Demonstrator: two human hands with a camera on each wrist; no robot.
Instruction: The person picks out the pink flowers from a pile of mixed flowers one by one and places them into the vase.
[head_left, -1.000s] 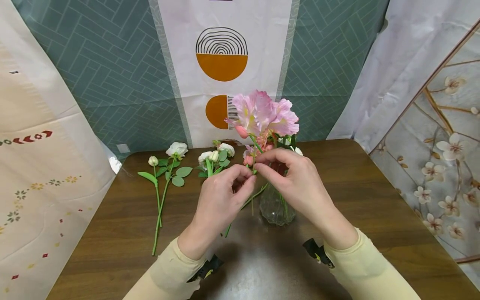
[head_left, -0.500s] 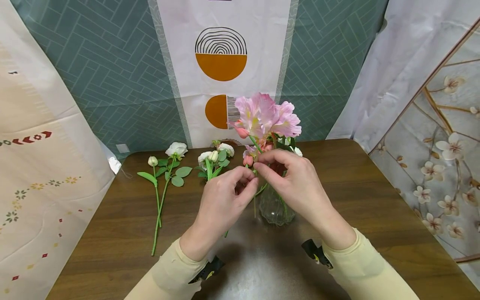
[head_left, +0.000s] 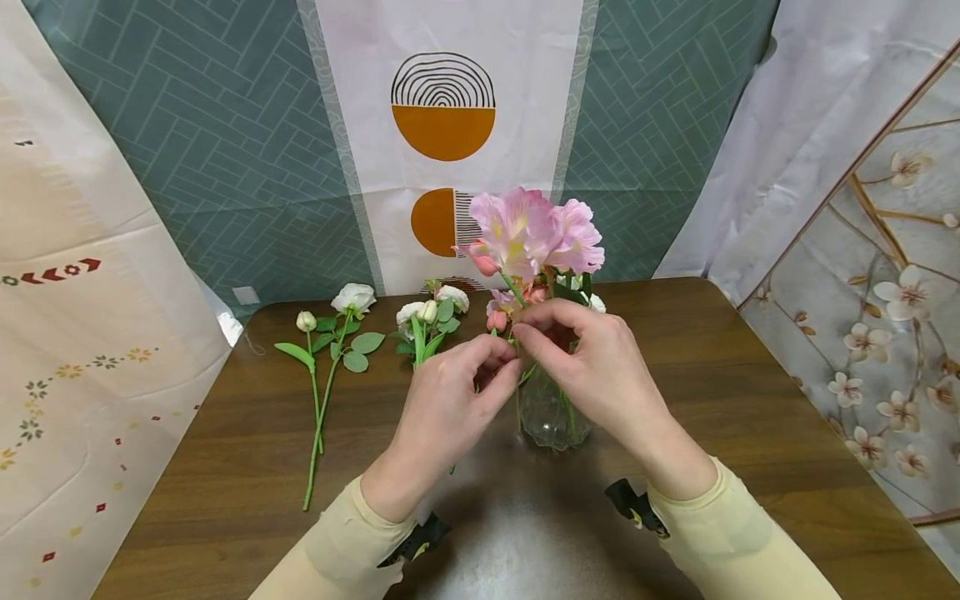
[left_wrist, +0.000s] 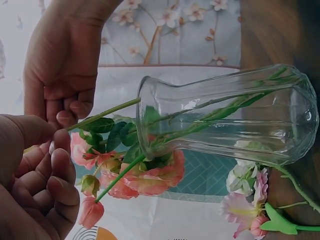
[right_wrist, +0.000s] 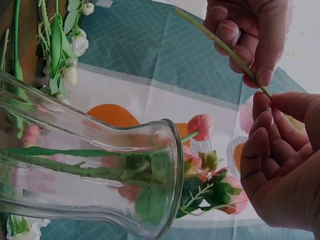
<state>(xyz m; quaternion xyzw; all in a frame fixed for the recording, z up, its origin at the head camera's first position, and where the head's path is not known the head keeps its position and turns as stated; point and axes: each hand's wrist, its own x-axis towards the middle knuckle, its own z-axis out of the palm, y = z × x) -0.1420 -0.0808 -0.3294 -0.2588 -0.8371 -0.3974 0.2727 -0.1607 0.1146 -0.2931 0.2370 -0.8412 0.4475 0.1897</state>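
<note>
A brown wooden table [head_left: 712, 375] stands before a green patterned curtain [head_left: 232, 125]. Two stems lie leftmost, bearing one white rose [head_left: 353, 298] and one white bud [head_left: 306, 322]; the left hand [head_left: 450, 408] partly blocks more white flowers [head_left: 431, 312]. Both it and the right hand [head_left: 603, 367] pinch one pink flower [head_left: 525, 233] by its stem, fingertips closed, near one glass vase [head_left: 553, 423] holding coral flowers [left_wrist: 152, 177].

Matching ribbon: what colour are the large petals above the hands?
The petals are pink with yellow markings, clearest in the head view.
</note>
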